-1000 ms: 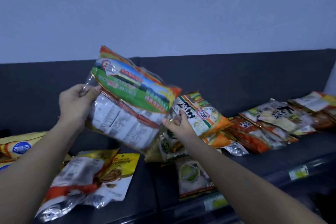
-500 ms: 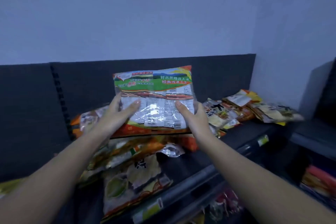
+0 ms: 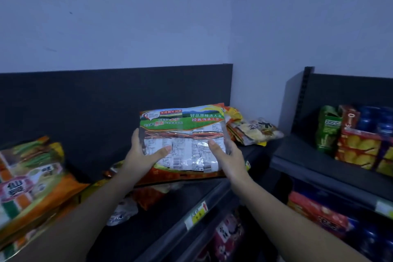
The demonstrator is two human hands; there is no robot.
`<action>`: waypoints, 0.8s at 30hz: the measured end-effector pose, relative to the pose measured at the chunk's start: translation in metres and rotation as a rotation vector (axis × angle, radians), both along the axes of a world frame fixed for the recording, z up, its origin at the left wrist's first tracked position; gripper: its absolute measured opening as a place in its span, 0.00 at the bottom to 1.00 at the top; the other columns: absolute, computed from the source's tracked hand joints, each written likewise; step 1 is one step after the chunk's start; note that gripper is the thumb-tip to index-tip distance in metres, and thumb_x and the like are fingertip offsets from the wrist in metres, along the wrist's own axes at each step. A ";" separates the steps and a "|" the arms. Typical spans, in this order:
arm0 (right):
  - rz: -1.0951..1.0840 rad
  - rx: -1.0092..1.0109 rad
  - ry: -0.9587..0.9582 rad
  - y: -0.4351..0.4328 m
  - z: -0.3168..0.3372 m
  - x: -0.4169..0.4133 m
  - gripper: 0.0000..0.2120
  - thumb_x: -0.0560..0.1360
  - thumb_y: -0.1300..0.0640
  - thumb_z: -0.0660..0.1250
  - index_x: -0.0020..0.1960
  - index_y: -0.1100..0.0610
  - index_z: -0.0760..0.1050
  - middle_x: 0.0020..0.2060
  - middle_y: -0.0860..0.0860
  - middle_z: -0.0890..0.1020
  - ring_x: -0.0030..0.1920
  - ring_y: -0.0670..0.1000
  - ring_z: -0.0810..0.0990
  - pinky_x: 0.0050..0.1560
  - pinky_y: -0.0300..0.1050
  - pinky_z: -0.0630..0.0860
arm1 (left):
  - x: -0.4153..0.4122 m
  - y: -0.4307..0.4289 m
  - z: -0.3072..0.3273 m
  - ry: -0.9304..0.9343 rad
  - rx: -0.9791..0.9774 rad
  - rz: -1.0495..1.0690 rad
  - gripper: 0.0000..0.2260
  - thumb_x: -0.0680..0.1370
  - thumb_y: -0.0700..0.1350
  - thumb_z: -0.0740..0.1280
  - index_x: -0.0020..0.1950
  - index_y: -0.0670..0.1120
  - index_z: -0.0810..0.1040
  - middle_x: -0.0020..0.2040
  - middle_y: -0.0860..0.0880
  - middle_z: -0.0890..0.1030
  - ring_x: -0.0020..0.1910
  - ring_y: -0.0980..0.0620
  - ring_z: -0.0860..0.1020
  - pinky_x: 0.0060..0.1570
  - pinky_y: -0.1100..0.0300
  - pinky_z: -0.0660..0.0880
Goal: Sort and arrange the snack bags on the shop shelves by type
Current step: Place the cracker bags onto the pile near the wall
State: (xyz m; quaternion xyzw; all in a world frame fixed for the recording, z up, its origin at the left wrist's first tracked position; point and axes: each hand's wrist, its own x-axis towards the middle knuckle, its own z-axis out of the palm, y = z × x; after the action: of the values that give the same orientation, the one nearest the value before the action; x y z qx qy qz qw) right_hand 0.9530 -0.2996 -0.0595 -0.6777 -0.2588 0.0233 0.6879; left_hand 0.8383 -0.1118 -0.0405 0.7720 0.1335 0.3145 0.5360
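A large snack bag with a green band on top, a clear window and an orange bottom edge is held back-side up over the dark top shelf. My left hand grips its left edge, thumb across the front. My right hand grips its right edge. More bags are piled in the shelf's far right corner. An orange and green bag lies at the left, and smaller bags lie under the held one.
A second dark shelf unit stands at the right with green, red and blue boxes. Price tags hang on the shelf's front rail. Red packs fill the lower shelves. A pale wall rises behind.
The view has swung right along the shelf. Both hands carried the big bag rightward toward the corner pile, and the right shelf unit has come into view.
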 end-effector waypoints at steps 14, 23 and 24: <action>-0.039 -0.056 0.075 0.051 0.012 0.199 0.21 0.70 0.39 0.68 0.59 0.47 0.69 0.54 0.44 0.79 0.53 0.44 0.78 0.53 0.43 0.75 | 0.193 0.058 0.010 -0.022 -0.063 -0.010 0.24 0.72 0.49 0.72 0.65 0.53 0.67 0.56 0.59 0.79 0.54 0.60 0.77 0.51 0.60 0.73; 0.082 0.006 0.103 0.061 -0.001 0.299 0.18 0.75 0.50 0.67 0.63 0.41 0.69 0.54 0.47 0.83 0.53 0.46 0.82 0.56 0.46 0.78 | 0.271 0.057 0.006 0.061 0.021 0.024 0.41 0.66 0.59 0.72 0.74 0.51 0.57 0.58 0.61 0.75 0.57 0.54 0.76 0.57 0.53 0.73; 0.109 0.006 0.090 0.063 -0.001 0.309 0.18 0.76 0.52 0.66 0.64 0.41 0.70 0.53 0.47 0.83 0.53 0.46 0.82 0.56 0.46 0.78 | 0.278 0.057 0.006 0.074 0.039 0.051 0.45 0.65 0.62 0.72 0.75 0.52 0.55 0.61 0.58 0.75 0.59 0.52 0.75 0.60 0.50 0.72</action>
State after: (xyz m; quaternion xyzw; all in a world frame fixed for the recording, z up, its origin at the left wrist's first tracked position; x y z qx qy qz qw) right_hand 1.2622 -0.2369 -0.0600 -0.6586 -0.2644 0.0902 0.6987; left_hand 1.1161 -0.0548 -0.0344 0.7896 0.1668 0.3019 0.5074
